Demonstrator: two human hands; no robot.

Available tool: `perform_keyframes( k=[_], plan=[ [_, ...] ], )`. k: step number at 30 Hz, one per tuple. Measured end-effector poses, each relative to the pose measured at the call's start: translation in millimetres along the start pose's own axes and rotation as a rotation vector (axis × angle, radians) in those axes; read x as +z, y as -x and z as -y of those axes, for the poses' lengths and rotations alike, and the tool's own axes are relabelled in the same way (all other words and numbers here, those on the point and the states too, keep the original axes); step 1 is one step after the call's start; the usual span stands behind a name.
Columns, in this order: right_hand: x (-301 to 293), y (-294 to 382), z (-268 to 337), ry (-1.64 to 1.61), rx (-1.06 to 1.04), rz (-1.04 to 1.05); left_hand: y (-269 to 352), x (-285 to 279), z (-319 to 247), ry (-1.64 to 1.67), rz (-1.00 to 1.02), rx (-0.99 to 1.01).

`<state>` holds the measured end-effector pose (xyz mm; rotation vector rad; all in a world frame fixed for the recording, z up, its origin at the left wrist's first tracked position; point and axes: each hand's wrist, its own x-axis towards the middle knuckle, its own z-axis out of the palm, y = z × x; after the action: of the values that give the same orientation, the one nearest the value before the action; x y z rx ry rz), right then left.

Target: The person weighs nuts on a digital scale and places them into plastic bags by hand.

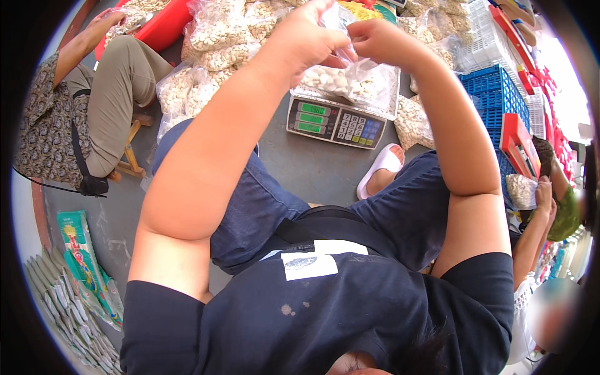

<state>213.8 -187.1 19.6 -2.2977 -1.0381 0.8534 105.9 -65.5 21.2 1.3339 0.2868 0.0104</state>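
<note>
A clear plastic bag of pale seeds, which look like pumpkin seeds (328,79), rests on the pan of a digital price scale (335,122) on the floor before me. My left hand (307,40) grips the gathered top of this bag. From the other side my right hand (377,41) pinches the same plastic, its fingers partly hidden behind the film. The scale's green displays are lit, and its keypad faces me. Filled clear bags of seeds (218,35) are piled beyond my left forearm. Another filled bag (415,122) lies right of the scale.
At the left, a person's hand (110,18) reaches over a red basin (166,28) of seeds. Blue plastic crates (497,98) and white crates (487,37) stand at the right. Another person's hands (546,197) hold a seed bag there. Green printed packaging (79,248) lies lower left.
</note>
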Motion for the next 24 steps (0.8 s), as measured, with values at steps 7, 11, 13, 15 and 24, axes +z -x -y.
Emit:
perform_keyframes(
  k=[7, 11, 13, 15, 24],
  plan=[
    [-22, -28, -107, -0.002, 0.35, -0.071, 23, -19, -31, 0.017, -0.06, 0.16],
    [63, -79, -205, 0.562, 0.218, -0.013, 22, -33, -33, -0.015, -0.113, 0.223],
    [101, -83, -201, 0.563, 0.281, -0.16, 32, -36, -40, -0.016, -0.096, 0.299],
    [122, -95, -203, 0.738, 0.291, -0.245, 29, -43, -35, -0.026, -0.114, 0.306],
    [96, -98, -214, 0.408, 0.185, -0.26, 28, -44, -34, -0.028, -0.086, 0.225]
  ],
)
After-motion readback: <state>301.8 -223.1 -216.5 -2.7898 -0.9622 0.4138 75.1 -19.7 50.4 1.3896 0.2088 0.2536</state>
